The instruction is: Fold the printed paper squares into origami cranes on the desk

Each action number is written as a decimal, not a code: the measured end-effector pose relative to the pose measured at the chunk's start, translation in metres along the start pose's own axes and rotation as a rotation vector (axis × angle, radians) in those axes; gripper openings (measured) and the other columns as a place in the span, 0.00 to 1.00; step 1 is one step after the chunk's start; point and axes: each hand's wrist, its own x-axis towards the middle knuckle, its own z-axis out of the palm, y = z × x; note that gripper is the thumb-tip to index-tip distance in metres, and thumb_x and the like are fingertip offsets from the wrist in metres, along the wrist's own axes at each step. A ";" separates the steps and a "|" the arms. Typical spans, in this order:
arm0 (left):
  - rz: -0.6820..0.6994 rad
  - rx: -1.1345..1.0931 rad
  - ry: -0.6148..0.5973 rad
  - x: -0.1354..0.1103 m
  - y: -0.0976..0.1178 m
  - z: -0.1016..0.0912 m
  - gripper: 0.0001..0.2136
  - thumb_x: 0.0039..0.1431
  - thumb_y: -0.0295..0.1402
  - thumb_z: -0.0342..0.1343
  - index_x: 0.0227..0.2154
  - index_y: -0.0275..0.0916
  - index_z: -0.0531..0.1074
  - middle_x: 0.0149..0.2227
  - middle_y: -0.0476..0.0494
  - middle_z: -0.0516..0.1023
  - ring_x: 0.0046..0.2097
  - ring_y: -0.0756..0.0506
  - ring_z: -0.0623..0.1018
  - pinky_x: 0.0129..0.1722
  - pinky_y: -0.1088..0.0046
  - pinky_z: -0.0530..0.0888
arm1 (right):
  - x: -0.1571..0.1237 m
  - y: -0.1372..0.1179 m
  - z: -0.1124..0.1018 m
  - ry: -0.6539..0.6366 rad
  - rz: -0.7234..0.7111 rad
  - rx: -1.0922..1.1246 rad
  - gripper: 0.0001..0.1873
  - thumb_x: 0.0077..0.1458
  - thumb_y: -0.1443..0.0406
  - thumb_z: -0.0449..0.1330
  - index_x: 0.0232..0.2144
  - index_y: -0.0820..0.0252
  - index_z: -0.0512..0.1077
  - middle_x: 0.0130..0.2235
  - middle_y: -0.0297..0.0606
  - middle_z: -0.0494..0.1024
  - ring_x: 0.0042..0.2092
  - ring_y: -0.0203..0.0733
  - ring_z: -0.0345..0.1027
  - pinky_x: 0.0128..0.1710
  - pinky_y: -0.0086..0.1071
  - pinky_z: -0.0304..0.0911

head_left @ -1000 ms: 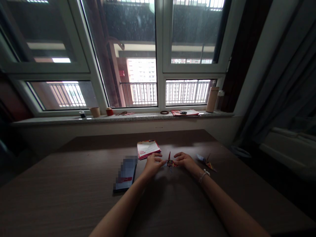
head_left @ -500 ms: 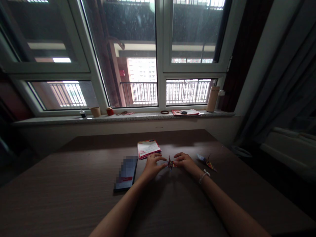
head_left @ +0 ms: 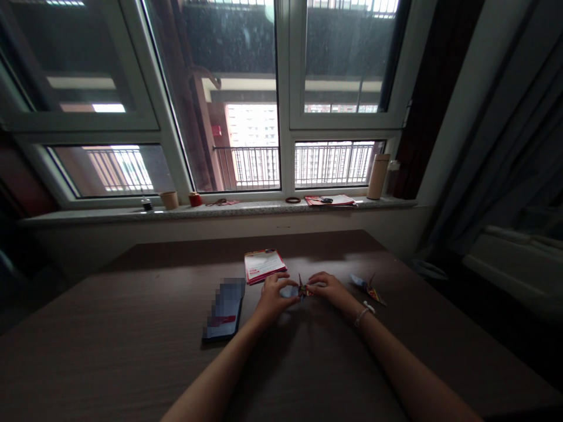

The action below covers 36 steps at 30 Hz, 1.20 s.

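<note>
A small folded paper crane [head_left: 302,289], multicoloured with a pointed tip sticking up, is between my two hands over the brown table. My left hand [head_left: 273,298] curves around its left side, thumb and fingers closed on a pale wing. From the right, my right hand [head_left: 329,288] pinches the crane's other side between thumb and fingers; a light bracelet is on that wrist. To the right of this hand lies a second folded paper crane [head_left: 368,288], pale on one side and colourful on the other.
A stack of printed paper sheets [head_left: 264,265] lies beyond my left hand. Left of my forearm is a phone [head_left: 225,310]. On the windowsill [head_left: 264,208] stand a paper cup [head_left: 169,200], a red spool [head_left: 195,199], scissors [head_left: 326,200] on papers and a tan bottle [head_left: 378,177].
My left fingers have spread wider from the thumb, and the crane's pale left wing now shows between them. My right hand has shifted very slightly left.
</note>
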 end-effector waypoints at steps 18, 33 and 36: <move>-0.055 -0.014 0.002 0.000 -0.003 -0.001 0.14 0.42 0.31 0.69 0.36 0.48 0.80 0.49 0.44 0.75 0.54 0.40 0.69 0.56 0.59 0.64 | -0.012 -0.016 0.001 -0.064 -0.059 -0.176 0.16 0.41 0.66 0.65 0.37 0.61 0.78 0.39 0.40 0.79 0.43 0.45 0.71 0.46 0.36 0.64; 0.032 -0.020 -0.044 0.018 0.007 -0.005 0.14 0.43 0.34 0.68 0.37 0.46 0.80 0.46 0.44 0.77 0.52 0.39 0.71 0.55 0.61 0.66 | -0.009 -0.021 -0.002 -0.001 0.036 -0.114 0.15 0.42 0.65 0.65 0.36 0.61 0.79 0.40 0.42 0.82 0.43 0.49 0.73 0.48 0.39 0.65; 0.058 -0.050 -0.058 0.024 0.012 -0.004 0.14 0.43 0.34 0.68 0.37 0.46 0.80 0.45 0.44 0.77 0.51 0.40 0.72 0.54 0.63 0.66 | -0.012 -0.025 -0.007 0.003 0.050 -0.102 0.16 0.43 0.65 0.64 0.37 0.62 0.79 0.41 0.42 0.82 0.43 0.49 0.74 0.48 0.38 0.65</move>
